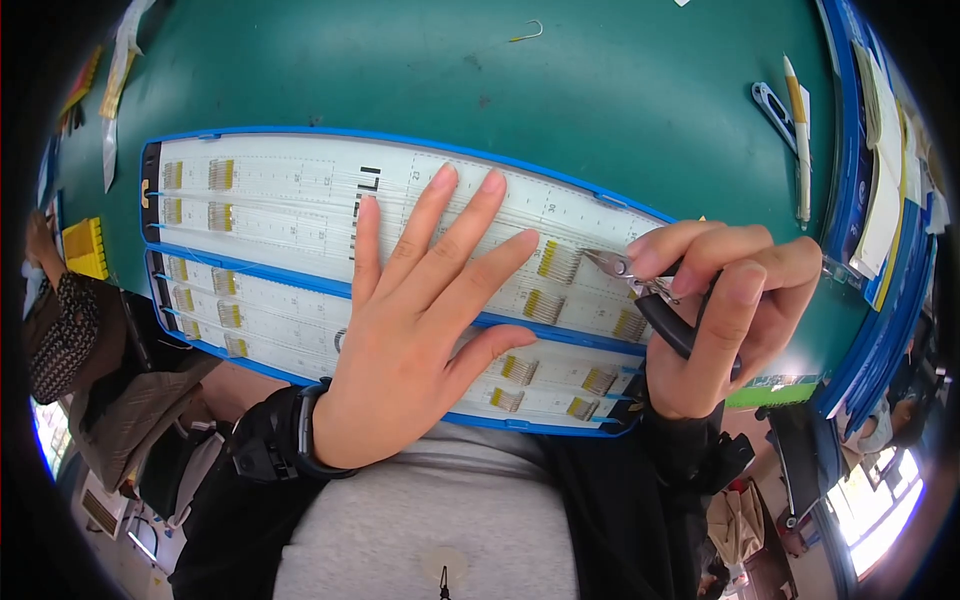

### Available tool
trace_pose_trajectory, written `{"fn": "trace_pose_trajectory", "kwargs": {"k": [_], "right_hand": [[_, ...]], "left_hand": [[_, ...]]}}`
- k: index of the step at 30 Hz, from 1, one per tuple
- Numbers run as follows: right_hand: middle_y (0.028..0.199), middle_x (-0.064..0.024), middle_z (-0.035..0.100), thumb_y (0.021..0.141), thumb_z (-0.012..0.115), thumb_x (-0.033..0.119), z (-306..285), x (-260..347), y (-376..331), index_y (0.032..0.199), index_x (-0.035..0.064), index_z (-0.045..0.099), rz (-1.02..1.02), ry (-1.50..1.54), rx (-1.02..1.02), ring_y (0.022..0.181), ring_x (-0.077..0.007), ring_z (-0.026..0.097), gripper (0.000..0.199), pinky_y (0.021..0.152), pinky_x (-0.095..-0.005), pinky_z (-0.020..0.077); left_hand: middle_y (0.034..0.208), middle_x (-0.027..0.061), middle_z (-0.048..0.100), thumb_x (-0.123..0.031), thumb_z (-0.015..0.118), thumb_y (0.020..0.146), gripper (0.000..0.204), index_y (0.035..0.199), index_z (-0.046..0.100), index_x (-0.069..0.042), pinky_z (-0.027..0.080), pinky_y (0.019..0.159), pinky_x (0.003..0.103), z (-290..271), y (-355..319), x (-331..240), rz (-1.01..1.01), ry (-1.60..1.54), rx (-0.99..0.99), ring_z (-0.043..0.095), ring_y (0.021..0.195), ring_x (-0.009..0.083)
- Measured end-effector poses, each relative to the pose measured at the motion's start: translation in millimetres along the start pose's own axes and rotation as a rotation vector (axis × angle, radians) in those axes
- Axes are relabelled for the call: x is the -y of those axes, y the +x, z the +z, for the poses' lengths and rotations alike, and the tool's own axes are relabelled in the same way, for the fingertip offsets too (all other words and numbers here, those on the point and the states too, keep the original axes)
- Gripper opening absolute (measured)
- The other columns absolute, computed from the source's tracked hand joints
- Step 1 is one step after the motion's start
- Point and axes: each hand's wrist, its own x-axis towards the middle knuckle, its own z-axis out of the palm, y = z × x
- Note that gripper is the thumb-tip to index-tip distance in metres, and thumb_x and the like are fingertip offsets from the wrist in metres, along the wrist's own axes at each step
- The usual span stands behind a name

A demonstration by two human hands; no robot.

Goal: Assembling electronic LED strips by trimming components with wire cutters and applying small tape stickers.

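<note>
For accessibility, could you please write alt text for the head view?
A person's right hand holds black-handled pliers beside a yellow bundle in an open blue case; the left hand is spread palm-down over it. A green tabletop stretches beyond.

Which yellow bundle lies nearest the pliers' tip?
The topmost visible bundle in the right half of the blue case; others lie farther from the pliers.

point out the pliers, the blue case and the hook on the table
Pliers (pixel 663 319): head view, on the black handle
Blue case (pixel 292 276): head view, on its middle strip
Hook (pixel 528 37): head view, on its shank
</note>
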Motion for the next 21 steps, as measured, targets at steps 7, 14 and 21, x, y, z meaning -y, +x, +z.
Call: {"fn": "trace_pose_trajectory", "kwargs": {"k": [7,14,21], "right_hand": [[0.076,-0.0111,0.048,0.1,0.042,0.021,-2.4,19.1,11.1,0.093,0.0055,0.035,-0.075,-0.06,0.066,0.073,-0.024,0.059,0.019,0.068,-0.0356,0.0485],[0.085,-0.0019,0.061,0.071,0.075,0.015,8.7,-15.2,93.0,0.084,0.0148,0.073,-0.293,-0.956,0.38,0.083,-0.0248,0.056,0.013,0.075,-0.036,0.0413],[0.087,-0.002,0.061,0.072,0.073,0.012,24.4,-29.4,110.7,0.078,0.0118,0.069,-0.429,-1.14,0.403,0.086,-0.0246,0.057,0.008,0.077,-0.037,0.0415]], "left_hand": [[0.15,0.0129,0.037,-0.02,0.076,0.073,0.06,0.13,0.056,-0.013,0.008,0.113,0.056,-4.7,-2.0,4.6,0.014,-0.01,-0.006,0.026,0.142,0.0356],[0.15,0.0132,0.035,-0.023,0.073,0.076,0.06,0.132,0.053,-0.012,0.018,0.112,0.056,2.1,-4.9,14.6,0.089,-0.106,-0.034,0.027,0.14,0.0376],[0.149,0.0128,0.036,-0.024,0.071,0.078,0.057,0.13,0.054,-0.011,0.022,0.111,0.055,7.3,-4.7,14.6,0.151,-0.154,-0.081,0.028,0.139,0.0374]]}}
